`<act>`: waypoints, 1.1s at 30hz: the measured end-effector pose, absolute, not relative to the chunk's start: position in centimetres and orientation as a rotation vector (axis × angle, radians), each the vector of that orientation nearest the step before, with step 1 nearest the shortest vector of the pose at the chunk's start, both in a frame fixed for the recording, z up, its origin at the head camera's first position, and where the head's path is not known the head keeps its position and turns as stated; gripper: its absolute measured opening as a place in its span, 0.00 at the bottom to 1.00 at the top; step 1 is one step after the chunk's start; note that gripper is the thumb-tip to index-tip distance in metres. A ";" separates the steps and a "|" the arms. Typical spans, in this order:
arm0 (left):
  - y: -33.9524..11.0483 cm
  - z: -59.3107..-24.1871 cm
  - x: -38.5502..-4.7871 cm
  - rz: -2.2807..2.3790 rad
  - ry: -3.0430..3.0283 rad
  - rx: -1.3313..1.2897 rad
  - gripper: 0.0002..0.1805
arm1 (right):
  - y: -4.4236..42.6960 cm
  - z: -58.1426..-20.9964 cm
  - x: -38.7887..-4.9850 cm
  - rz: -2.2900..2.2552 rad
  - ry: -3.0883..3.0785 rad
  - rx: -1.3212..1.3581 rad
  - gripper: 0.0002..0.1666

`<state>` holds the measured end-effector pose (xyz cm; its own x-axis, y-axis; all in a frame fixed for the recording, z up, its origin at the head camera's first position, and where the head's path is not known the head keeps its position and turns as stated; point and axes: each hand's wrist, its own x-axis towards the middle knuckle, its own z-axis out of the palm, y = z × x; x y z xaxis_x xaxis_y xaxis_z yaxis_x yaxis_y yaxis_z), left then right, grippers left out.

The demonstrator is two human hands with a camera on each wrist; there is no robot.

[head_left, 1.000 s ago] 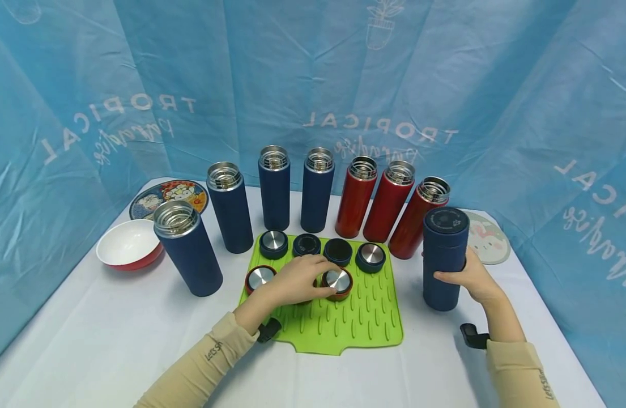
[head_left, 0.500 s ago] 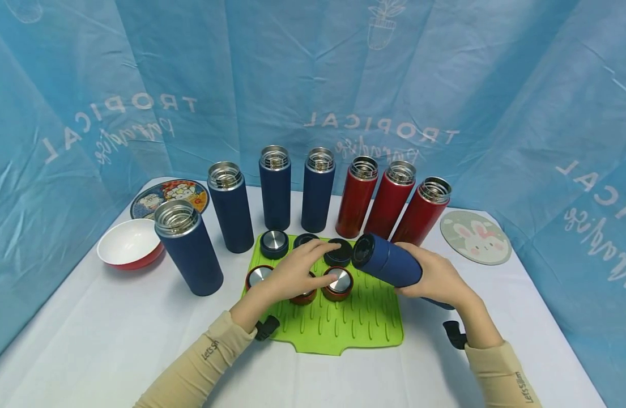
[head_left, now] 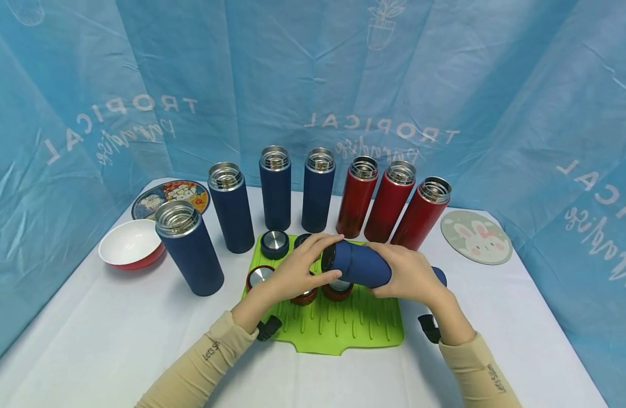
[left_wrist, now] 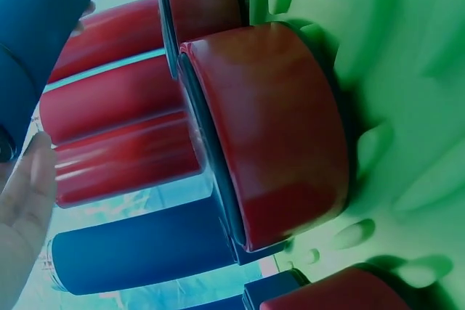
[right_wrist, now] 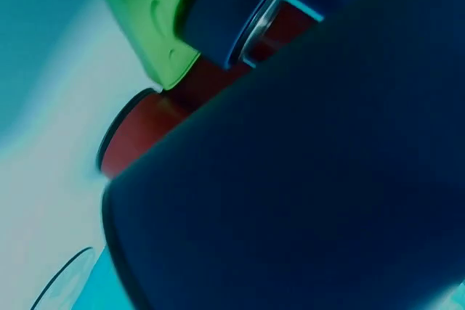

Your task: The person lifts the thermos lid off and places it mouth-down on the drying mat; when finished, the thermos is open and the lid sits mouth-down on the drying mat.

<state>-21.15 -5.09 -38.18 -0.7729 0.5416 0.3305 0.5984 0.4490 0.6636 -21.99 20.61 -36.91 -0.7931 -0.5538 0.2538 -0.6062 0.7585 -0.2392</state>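
Note:
My right hand (head_left: pixel 409 272) grips a navy thermos bottle (head_left: pixel 361 263) round its middle and holds it tipped nearly sideways above the green mat. Its lidded end points left and its base (head_left: pixel 438 276) shows past the hand. My left hand (head_left: pixel 297 272) has its fingers and thumb spread on either side of the lidded end; whether they touch it is unclear. Below lie loose lids: red-sided ones (head_left: pixel 337 290) (head_left: pixel 303 297) (head_left: pixel 260 275) and a navy one (head_left: pixel 274 243). The bottle hides others. In the right wrist view the navy bottle (right_wrist: pixel 305 172) fills most of the picture.
The green ribbed mat (head_left: pixel 353 328) lies on the white table. Behind it stand lidless red bottles (head_left: pixel 357 198) and navy bottles (head_left: pixel 318 192), with another navy one (head_left: pixel 192 255) at left. A bowl (head_left: pixel 131 243) and round picture mats (head_left: pixel 172 195) (head_left: pixel 476 238) lie at the sides.
My right hand has lifted the navy bottle from upright at the right, tipped it and carried it left to my left hand. The left hand has barely moved.

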 end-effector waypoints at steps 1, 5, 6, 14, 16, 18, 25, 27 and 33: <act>-5.1 -38.2 -21.1 -1.268 -2.611 -1.018 0.34 | 20.4 -36.9 -22.0 0.454 -2.783 0.927 0.47; -5.2 -38.1 -21.2 -1.343 -2.590 -0.969 0.31 | 19.8 -37.1 -21.9 0.409 -2.751 0.903 0.50; -5.2 -38.1 -21.2 -1.349 -2.582 -0.959 0.30 | 19.7 -37.1 -21.8 0.402 -2.737 0.896 0.51; -5.1 -37.7 -21.0 -1.412 -2.579 -0.850 0.27 | 19.2 -37.5 -21.6 0.290 -2.612 0.851 0.53; -5.1 -37.8 -21.1 -1.476 -2.594 -0.792 0.27 | 19.0 -37.4 -21.6 0.242 -2.578 0.846 0.54; -5.0 -37.8 -21.0 -1.560 -2.599 -0.717 0.25 | 18.9 -37.4 -21.5 0.190 -2.544 0.844 0.54; -4.9 -37.7 -21.1 -1.792 -2.607 -0.457 0.22 | 18.5 -37.1 -21.5 0.040 -2.427 0.872 0.53; -4.9 -37.7 -21.2 -1.798 -2.639 -0.386 0.22 | 18.4 -37.0 -21.4 0.023 -2.382 0.898 0.52; -5.4 -37.6 -21.4 -1.737 -2.771 -0.296 0.34 | 18.1 -36.7 -21.2 0.002 -2.280 0.966 0.50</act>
